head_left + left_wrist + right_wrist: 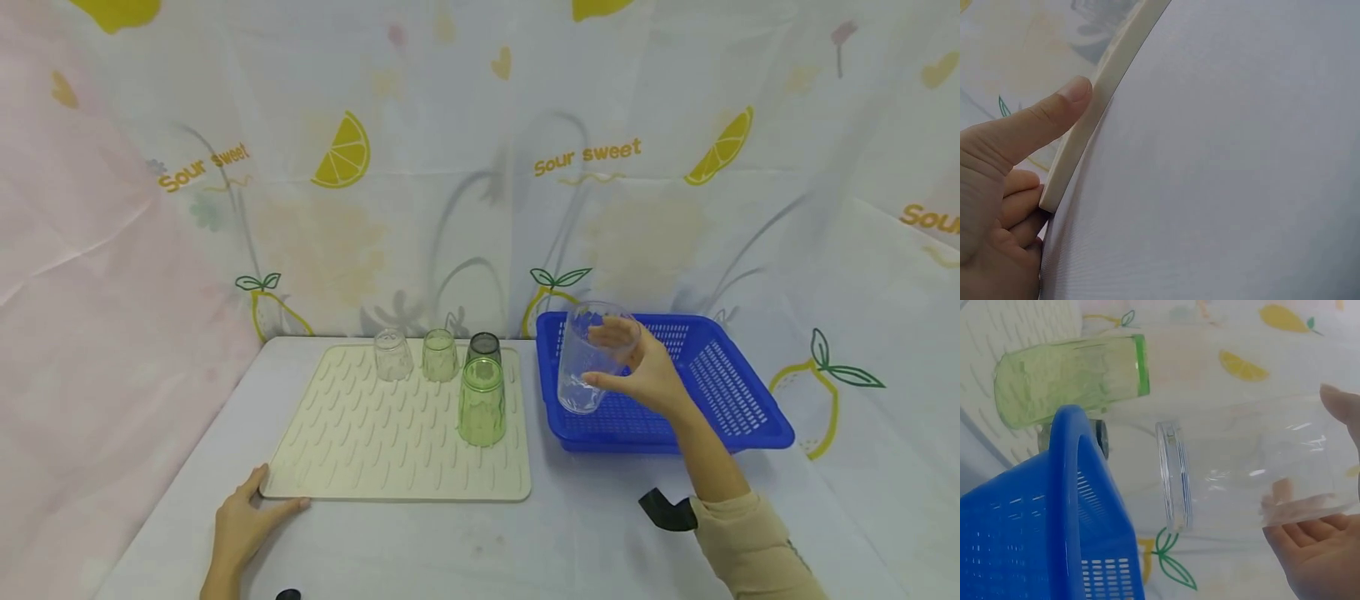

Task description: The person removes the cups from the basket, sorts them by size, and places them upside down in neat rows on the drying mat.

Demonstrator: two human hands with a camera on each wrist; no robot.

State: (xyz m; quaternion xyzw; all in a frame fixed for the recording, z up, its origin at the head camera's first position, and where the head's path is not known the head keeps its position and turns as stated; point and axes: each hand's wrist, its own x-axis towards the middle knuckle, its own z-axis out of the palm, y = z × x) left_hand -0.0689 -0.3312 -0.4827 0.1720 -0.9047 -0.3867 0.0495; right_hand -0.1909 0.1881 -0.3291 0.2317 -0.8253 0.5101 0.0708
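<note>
My right hand [637,371] holds a clear drinking glass [588,358] by its side, fingers behind and thumb in front. The glass is slightly tilted above the left part of a blue plastic basket [750,375]; its thick base [1174,478] points down. At the near left corner of a cream drying mat [390,467], my left hand [243,521] grips the edge, thumb along the front and fingers curled at the side. A tall green glass [482,404] stands upside down on the mat's right side, partly covering a dark grey glass [485,343].
Along the mat's back edge are a small clear glass [393,357] and a small light green glass [440,357], both upside down. The basket stands right of the mat. A lemon-printed curtain [450,208] hangs behind the white table [420,550].
</note>
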